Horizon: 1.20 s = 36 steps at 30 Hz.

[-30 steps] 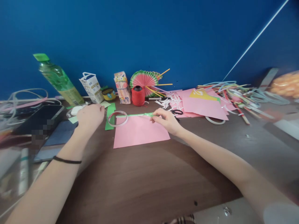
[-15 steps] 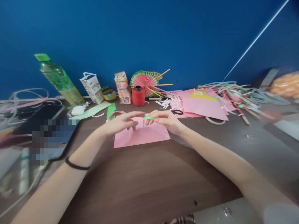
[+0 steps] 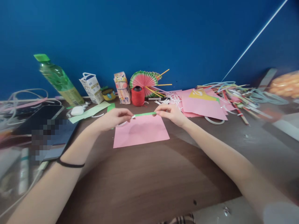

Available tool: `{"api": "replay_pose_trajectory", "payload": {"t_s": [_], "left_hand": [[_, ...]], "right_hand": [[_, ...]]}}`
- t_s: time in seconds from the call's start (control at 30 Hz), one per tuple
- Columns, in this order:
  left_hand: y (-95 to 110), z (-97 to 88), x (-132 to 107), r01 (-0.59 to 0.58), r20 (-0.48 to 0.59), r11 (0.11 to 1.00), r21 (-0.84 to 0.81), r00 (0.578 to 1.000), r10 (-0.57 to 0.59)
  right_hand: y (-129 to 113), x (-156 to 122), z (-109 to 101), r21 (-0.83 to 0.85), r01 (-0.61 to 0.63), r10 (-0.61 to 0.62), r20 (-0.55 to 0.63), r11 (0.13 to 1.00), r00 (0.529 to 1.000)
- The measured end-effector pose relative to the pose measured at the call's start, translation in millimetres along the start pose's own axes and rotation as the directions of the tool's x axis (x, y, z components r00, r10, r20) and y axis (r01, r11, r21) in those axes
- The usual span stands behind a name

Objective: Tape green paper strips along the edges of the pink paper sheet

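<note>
A narrow green paper strip [image 3: 144, 114] is stretched level between my two hands, just over the far edge of a pink paper sheet [image 3: 142, 132]. My left hand [image 3: 116, 117] pinches its left end, where a small white bit shows at the fingertips. The right end is pinched between the thumb and fingers of my right hand [image 3: 170, 113]. A curved white strip [image 3: 121, 124] lies below the left fingers, at the sheet's upper left corner. Part of a green paper piece [image 3: 111, 107] shows behind my left hand.
Along the blue wall stand a green bottle [image 3: 59, 81], a white carton [image 3: 92, 88], a decorated box [image 3: 122, 88], a red thread spool [image 3: 138, 96] and a paper fan [image 3: 143, 79]. Pink sheets [image 3: 203, 107] and tangled strips [image 3: 238, 96] lie right. A tablet [image 3: 67, 132] lies left.
The green strip went from bunched in my right hand to stretched out straight. My left hand moved left and closed on one end; my right hand shifted slightly right.
</note>
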<state>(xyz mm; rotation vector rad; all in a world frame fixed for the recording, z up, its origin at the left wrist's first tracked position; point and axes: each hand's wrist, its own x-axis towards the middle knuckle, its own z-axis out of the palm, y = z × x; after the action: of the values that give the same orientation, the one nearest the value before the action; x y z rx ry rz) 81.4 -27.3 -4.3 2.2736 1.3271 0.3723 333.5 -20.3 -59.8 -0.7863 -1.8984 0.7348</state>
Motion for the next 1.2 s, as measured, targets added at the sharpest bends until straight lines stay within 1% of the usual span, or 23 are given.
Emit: {"api": "replay_pose_trajectory", "payload": {"t_s": [0.07,0.13,0.23,0.27,0.33,0.43,0.53,0.6,0.73,0.83,1.03,1.1,1.2], "left_hand": [[0,-5.0,-1,0.042,-0.068,0.997,0.068,0.997,-0.037],[0,-7.7,-1,0.064,-0.116,0.99,0.123,0.992,-0.05],[5,-5.5,-1,0.059,-0.132,0.981,0.186,0.991,-0.035],[8,-3.3,-1,0.044,-0.13,0.978,0.204,0.991,-0.017],[14,2.8,-2,-0.014,-0.132,0.968,0.249,0.99,0.048],[25,11.9,-6,-0.122,-0.138,0.946,0.299,0.976,0.169],[34,17.0,-10,-0.155,-0.148,0.943,0.295,0.967,0.206],[39,18.0,-13,-0.168,-0.153,0.946,0.277,0.964,0.216],[44,18.5,-15,-0.184,-0.154,0.95,0.252,0.962,0.227],[47,19.0,-17,-0.189,-0.15,0.95,0.249,0.961,0.231],[48,18.7,-18,-0.246,-0.156,0.933,0.263,0.944,0.292],[47,19.1,-18,-0.263,-0.161,0.929,0.261,0.937,0.31],[46,21.3,-17,-0.274,-0.181,0.923,0.271,0.927,0.328]], "right_hand": [[5,2,-3,-0.116,0.01,-0.017,-0.064,0.993,0.998],[8,3,-5,-0.174,0.031,-0.057,-0.144,0.984,0.988],[4,3,-3,-0.272,0.106,-0.169,-0.22,0.956,0.961],[0,2,-1,-0.308,0.139,-0.214,-0.225,0.941,0.951],[-10,0,4,-0.349,0.205,-0.286,-0.199,0.914,0.937],[-24,-5,15,-0.335,0.288,-0.331,-0.079,0.897,0.94],[-31,-10,24,-0.295,0.287,-0.29,0.036,0.911,0.956],[-33,-12,27,-0.253,0.263,-0.255,0.066,0.931,0.965],[-39,-15,28,-0.098,0.183,-0.175,0.09,0.978,0.981],[-45,-16,27,0.002,0.12,-0.119,0.112,0.993,0.987],[-46,-18,27,0.119,0.009,-0.026,0.14,0.993,0.99],[-45,-18,27,0.146,0.008,-0.028,0.138,0.989,0.99],[-45,-18,27,0.126,0.018,-0.033,0.123,0.992,0.992]]}}
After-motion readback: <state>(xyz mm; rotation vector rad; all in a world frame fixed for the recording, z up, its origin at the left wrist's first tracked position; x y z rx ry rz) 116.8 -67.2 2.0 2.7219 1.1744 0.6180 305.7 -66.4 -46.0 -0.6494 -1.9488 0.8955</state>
